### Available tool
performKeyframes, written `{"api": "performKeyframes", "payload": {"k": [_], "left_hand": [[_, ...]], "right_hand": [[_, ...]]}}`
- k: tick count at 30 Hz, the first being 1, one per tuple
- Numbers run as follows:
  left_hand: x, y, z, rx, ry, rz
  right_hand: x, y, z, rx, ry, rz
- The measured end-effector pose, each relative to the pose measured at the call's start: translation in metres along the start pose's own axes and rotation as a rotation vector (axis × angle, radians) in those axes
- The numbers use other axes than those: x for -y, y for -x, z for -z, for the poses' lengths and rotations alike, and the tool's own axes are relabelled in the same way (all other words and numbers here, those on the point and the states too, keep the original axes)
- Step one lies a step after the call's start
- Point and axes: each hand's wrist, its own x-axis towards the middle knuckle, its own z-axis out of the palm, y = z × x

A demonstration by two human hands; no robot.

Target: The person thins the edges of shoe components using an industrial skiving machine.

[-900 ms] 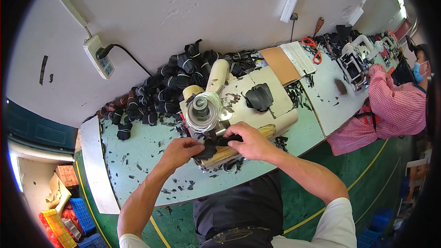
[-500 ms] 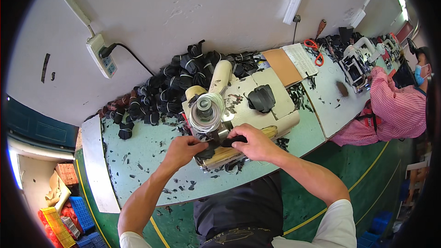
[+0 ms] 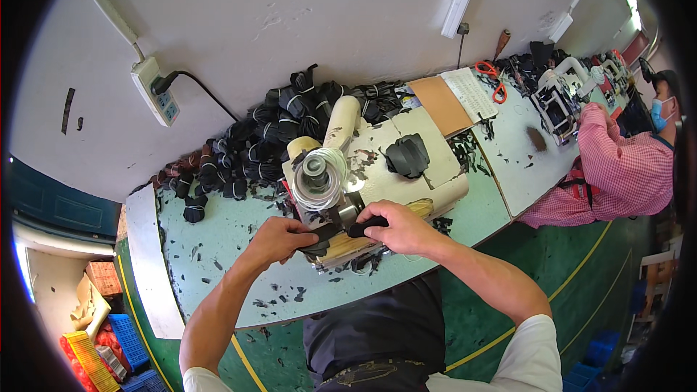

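A cream bench machine (image 3: 444,183) stands in front of me, with a metal knob (image 3: 315,165) ringed by pale coiled cord (image 3: 337,176). My left hand (image 3: 276,238) pinches a dark, flat strip (image 3: 321,238) at the machine's front left. Closed fingers of my right hand (image 3: 396,226) grip a small black piece (image 3: 367,226) just right of the metal roller (image 3: 347,213). Whether the two dark pieces join under the machine head cannot be made out. A stack of black pieces (image 3: 408,156) lies on the machine's top.
Bundled black strips (image 3: 272,131) are heaped along the wall. Scraps litter the pale green table (image 3: 225,247). Brown card (image 3: 441,107), a written sheet (image 3: 470,94) and orange-handled scissors (image 3: 494,80) lie to the right. A co-worker in a pink checked top (image 3: 626,167) sits at another machine (image 3: 559,105).
My left hand has shifted slightly left, and more of the dark strip shows beyond its fingertips. My right hand stays almost in place by the roller.
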Motion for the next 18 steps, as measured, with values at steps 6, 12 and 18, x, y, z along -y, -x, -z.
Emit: {"api": "performKeyframes", "payload": {"k": [6,12,18], "left_hand": [[0.005,-0.015,-0.003,0.083,-0.003,-0.068],[0.002,-0.003,-0.006,0.006,0.067,-0.114],[-0.014,-0.007,-0.003,-0.033,-0.175,-0.025]], "right_hand": [[0.001,-0.007,-0.005,-0.062,0.118,0.140],[-0.005,-0.003,-0.004,-0.120,-0.013,0.035],[0.006,-0.004,0.002,0.090,-0.163,-0.118]]}}
